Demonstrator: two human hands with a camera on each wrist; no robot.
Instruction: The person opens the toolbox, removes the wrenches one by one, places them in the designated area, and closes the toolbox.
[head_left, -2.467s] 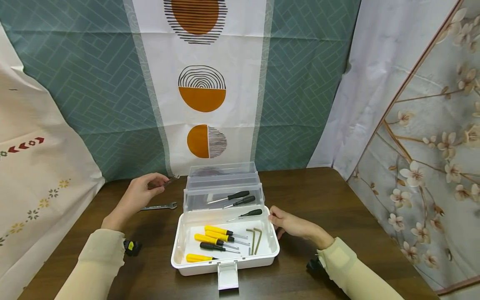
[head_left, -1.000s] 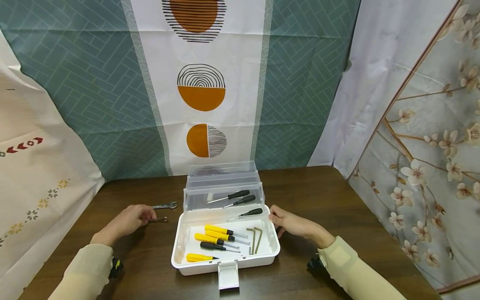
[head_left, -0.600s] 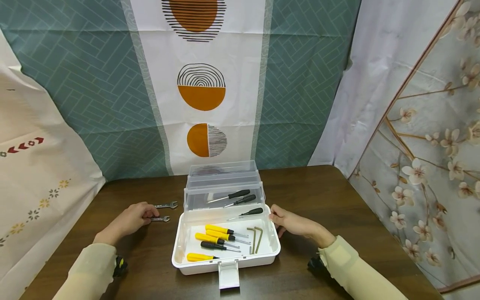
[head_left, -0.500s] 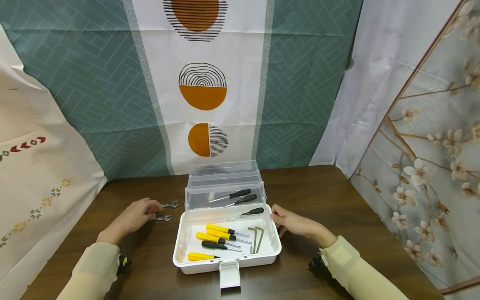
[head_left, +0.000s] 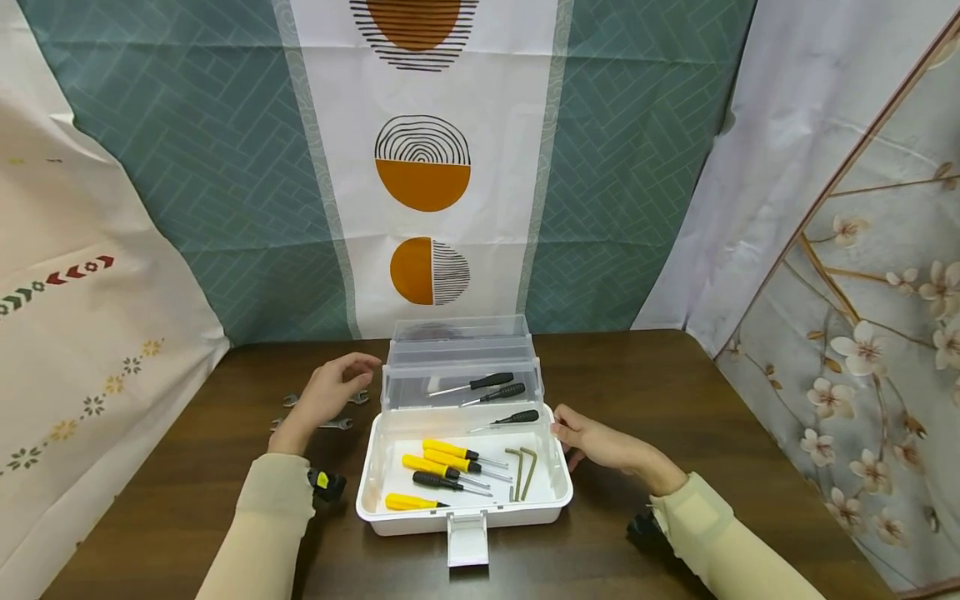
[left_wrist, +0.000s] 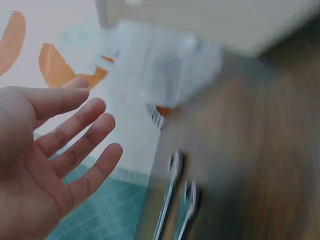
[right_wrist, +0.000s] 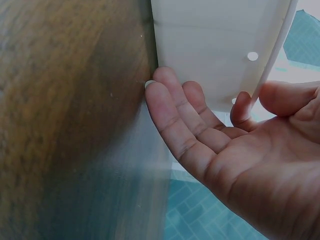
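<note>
My left hand [head_left: 330, 392] is raised left of a white toolbox [head_left: 412, 523], its fingers loosely extended around nothing. Two metal wrenches, a farther wrench [head_left: 360, 397] and a nearer wrench [head_left: 337, 423], lie on the table below that hand, partly hidden by it; both wrenches [left_wrist: 170, 190] also show in the left wrist view. At the toolbox's right wall, my right hand [head_left: 603, 442] pinches the rim between thumb and index finger, other fingers along the outside. Inside lie several yellow-handled screwdrivers [head_left: 405, 502], a black-handled screwdriver [head_left: 437, 480] and bent hex keys [head_left: 528, 473].
The toolbox's clear folding trays [head_left: 405, 390] stand raised at its back, with black screwdrivers [head_left: 491, 380] in them. Its white latch [head_left: 467, 542] hangs down in front. Behind the dark wooden table [head_left: 637, 375] hangs a patterned curtain [head_left: 637, 208].
My left hand let go of the smaller wrench, leaving it on the table near the other one, then rose and moved right toward the clear trays. My right hand stayed on the toolbox rim.
</note>
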